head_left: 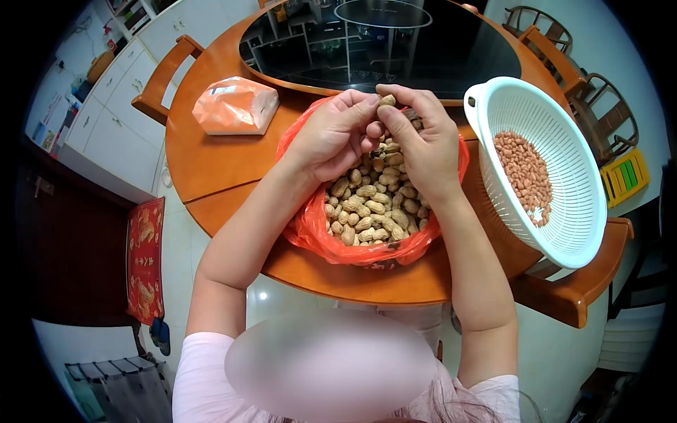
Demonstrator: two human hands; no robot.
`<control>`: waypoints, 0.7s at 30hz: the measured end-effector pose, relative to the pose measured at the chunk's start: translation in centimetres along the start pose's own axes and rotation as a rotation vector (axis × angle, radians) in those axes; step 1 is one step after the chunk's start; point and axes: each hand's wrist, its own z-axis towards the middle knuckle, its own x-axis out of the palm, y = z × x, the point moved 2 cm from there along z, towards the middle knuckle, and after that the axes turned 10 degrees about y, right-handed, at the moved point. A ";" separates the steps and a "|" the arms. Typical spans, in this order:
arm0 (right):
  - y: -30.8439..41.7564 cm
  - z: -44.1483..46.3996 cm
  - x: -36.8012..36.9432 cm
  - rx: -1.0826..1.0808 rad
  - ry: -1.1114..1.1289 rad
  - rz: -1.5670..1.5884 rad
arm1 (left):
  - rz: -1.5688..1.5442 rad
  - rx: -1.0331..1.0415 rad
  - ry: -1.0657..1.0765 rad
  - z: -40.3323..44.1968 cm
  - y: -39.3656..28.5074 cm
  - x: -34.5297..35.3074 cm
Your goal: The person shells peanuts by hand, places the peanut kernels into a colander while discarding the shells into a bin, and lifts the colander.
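Above a red plastic bag (310,236) full of unshelled peanuts (374,204), my two hands meet at the fingertips. An unshelled peanut (387,101) is pinched between the thumb and forefinger of my right hand (427,141). From the other side, the thumb and forefinger of my left hand (335,134) press against the same peanut, with the other fingers curled in. Whether its shell is cracked is too small to make out. On the right, a white plastic colander (575,169) holds many shelled reddish peanut kernels (523,173).
The round wooden table (211,169) carries a black glass turntable (451,49) at its far side. An orange-and-white tissue pack (236,106) lies at the left. Wooden chairs (166,81) surround the table, and a yellow-and-green plastic item (625,176) is at far right.
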 end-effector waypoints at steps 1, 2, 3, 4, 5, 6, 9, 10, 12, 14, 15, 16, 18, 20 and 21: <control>0.1 0.0 0.0 -0.026 0.005 -0.041 | -0.001 0.011 -0.016 0.0 0.1 -0.2; 0.1 0.1 -0.1 -0.015 0.001 -0.028 | -0.002 0.022 -0.032 0.0 0.1 -0.4; 0.1 0.1 0.0 -0.005 -0.003 -0.014 | 0.017 0.025 -0.040 0.0 0.1 -0.4; 0.0 0.1 0.0 0.006 -0.006 -0.001 | 0.035 0.029 -0.049 0.0 0.2 -0.4; 0.0 0.1 -0.1 0.010 -0.013 -0.007 | 0.053 0.033 -0.058 0.1 0.2 -0.4; -0.1 0.1 -0.1 0.015 -0.020 -0.012 | 0.068 0.035 -0.069 0.1 0.2 -0.3; 0.5 0.2 -0.3 0.005 -0.037 -0.089 | 0.091 0.032 -0.071 0.0 0.2 0.2; 0.8 0.2 -0.3 -0.003 -0.042 -0.125 | 0.084 0.024 -0.051 0.0 0.2 0.3; 1.0 0.1 -0.4 -0.009 -0.035 -0.171 | 0.061 0.006 -0.013 0.0 0.2 0.5; 1.1 0.1 -0.4 -0.009 -0.033 -0.188 | 0.028 -0.013 0.021 0.1 0.2 0.6; 1.1 0.1 -0.4 -0.006 -0.034 -0.181 | 0.037 -0.008 0.005 0.1 0.2 0.6; 1.0 0.0 -0.3 -0.002 -0.035 -0.174 | 0.047 -0.003 -0.011 0.1 0.3 0.7; 0.7 0.0 -0.2 -0.017 -0.025 -0.202 | 0.058 -0.006 -0.057 0.1 0.2 0.7; 0.7 0.0 -0.1 -0.056 0.001 -0.249 | 0.063 -0.024 -0.117 0.0 -0.1 0.6; 0.8 0.0 -0.1 -0.086 0.022 -0.282 | 0.101 -0.030 -0.118 0.0 -0.2 0.5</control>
